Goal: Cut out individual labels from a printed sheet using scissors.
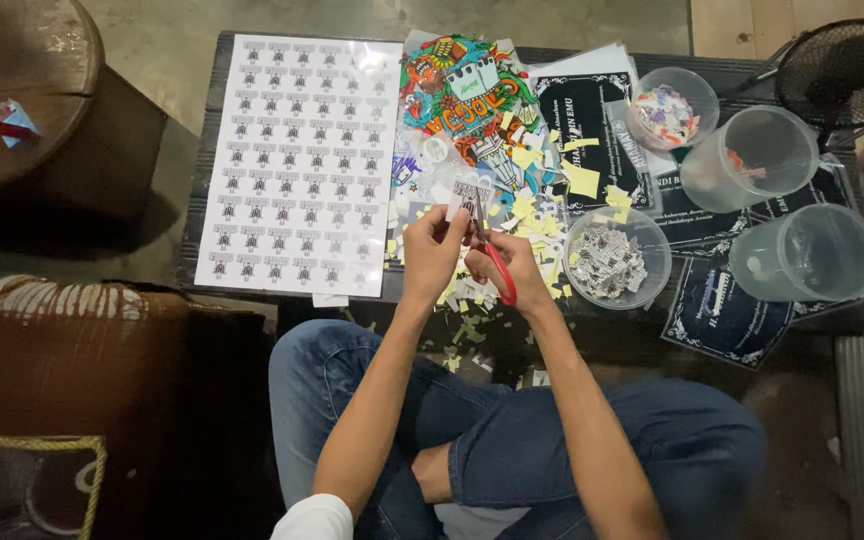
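A large white sticker sheet (297, 165) printed in rows of small dark labels lies flat on the left part of the low dark table (207, 150), with a brightly coloured printed sheet (462, 90) beside it and black printed cards (587, 120) further right. Four clear plastic tubs stand at the right: one (617, 258) holding cut labels, one (672, 108) holding mixed coloured scraps, and two tilted ones (749, 158) (807, 253) nearly bare. Yellow paper offcuts (582, 180) are scattered over the cards, a black fan (847, 72) stands at the far right corner, and a round wooden stool (22, 90) sits well apart at the upper left.
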